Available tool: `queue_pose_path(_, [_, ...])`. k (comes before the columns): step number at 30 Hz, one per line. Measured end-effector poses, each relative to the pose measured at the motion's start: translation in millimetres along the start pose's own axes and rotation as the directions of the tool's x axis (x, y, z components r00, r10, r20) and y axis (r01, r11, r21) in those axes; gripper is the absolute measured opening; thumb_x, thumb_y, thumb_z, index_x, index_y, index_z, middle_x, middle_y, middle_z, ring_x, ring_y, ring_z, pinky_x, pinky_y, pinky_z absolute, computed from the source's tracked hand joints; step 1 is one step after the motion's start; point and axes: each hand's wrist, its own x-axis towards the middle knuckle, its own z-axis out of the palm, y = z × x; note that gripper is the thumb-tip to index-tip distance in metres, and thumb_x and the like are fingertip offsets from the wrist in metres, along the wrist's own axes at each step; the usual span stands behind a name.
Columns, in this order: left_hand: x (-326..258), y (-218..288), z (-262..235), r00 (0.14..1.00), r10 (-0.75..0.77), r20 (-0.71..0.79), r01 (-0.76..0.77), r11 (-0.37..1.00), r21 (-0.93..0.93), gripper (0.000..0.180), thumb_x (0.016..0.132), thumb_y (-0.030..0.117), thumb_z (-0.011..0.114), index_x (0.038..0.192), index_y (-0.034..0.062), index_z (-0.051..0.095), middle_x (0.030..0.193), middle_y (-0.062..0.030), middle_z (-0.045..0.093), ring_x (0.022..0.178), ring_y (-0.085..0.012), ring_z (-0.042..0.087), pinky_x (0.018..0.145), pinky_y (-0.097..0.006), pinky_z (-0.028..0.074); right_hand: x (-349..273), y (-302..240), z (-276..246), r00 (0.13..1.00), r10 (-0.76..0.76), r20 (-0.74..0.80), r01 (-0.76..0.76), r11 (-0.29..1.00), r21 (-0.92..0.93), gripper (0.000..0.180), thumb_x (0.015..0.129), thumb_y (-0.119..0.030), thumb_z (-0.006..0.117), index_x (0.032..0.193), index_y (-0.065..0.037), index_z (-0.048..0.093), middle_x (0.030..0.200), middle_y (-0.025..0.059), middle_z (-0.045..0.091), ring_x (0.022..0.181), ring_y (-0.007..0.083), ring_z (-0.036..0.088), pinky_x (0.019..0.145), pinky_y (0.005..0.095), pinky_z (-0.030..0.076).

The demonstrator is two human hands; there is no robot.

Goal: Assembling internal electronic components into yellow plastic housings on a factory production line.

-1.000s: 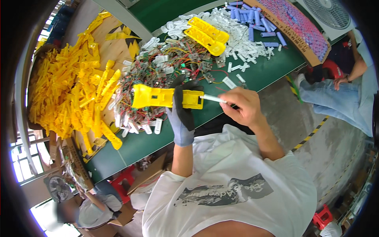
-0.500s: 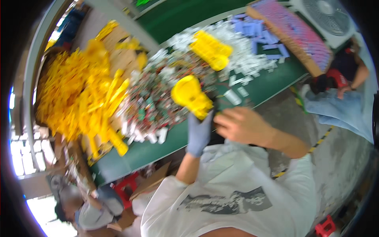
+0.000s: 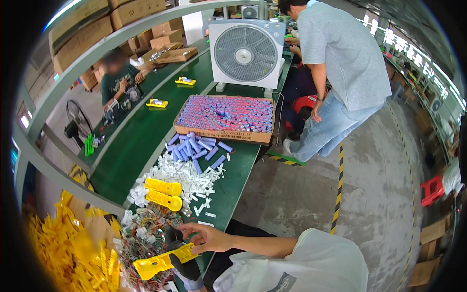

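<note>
My left hand (image 3: 186, 266), in a dark grey glove, grips a long yellow plastic shell (image 3: 152, 265) that lies slantwise over the near end of the table. My right hand (image 3: 214, 238) is bare. Its bent fingers are apart beside the gloved fingertips, and the thumb is close to the shell's right end; I see nothing held in it. Below the shell is a heap of small wired circuit boards (image 3: 136, 243). Two more yellow shells (image 3: 164, 198) rest just beyond, on white plastic pieces (image 3: 194, 182).
Lilac cylindrical cells (image 3: 197, 151) lie before a cardboard box (image 3: 224, 135) packed with cells. Behind it stands a box fan (image 3: 243, 53). Yellow shells fill a pile (image 3: 68, 248) at left, by a metal frame (image 3: 63, 170). A person (image 3: 340, 63) stands right of the table; another sits far left.
My view has swung up and along the table to the right. The yellow shell in my left hand has turned from near upright to lying slantwise; my right hand stays close to it.
</note>
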Motion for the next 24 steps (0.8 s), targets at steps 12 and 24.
queue_pose_path(12, [75.2,43.7,-11.2,0.89,0.378,0.254,-0.367,0.266,0.891,0.038,0.081,-0.005,0.06,0.118,-0.0042,0.05,0.117,-0.0199,0.055,0.104,-0.0334,0.056,0.093,-0.039,0.043,25.6,-56.6,20.9,0.973,-0.148,-0.178,0.125,0.983,-0.136,0.033,0.085,-0.003,0.066,0.116,-0.001,0.055,0.102,0.0087,0.063,0.092,0.0114,0.063,0.08,0.0235,0.051])
queue_pose_path(24, [94.5,108.5,21.9,0.821,0.274,0.5,-0.545,0.12,0.83,0.045,0.07,0.007,0.06,0.114,-0.0013,0.058,0.108,-0.018,0.061,0.097,-0.0382,0.056,0.082,-0.043,0.044,30.3,-81.8,3.7,0.988,-0.081,-0.131,0.125,0.919,0.374,0.03,0.082,0.004,0.064,0.11,-0.002,0.054,0.11,0.0094,0.06,0.108,0.0169,0.057,0.096,0.0295,0.046])
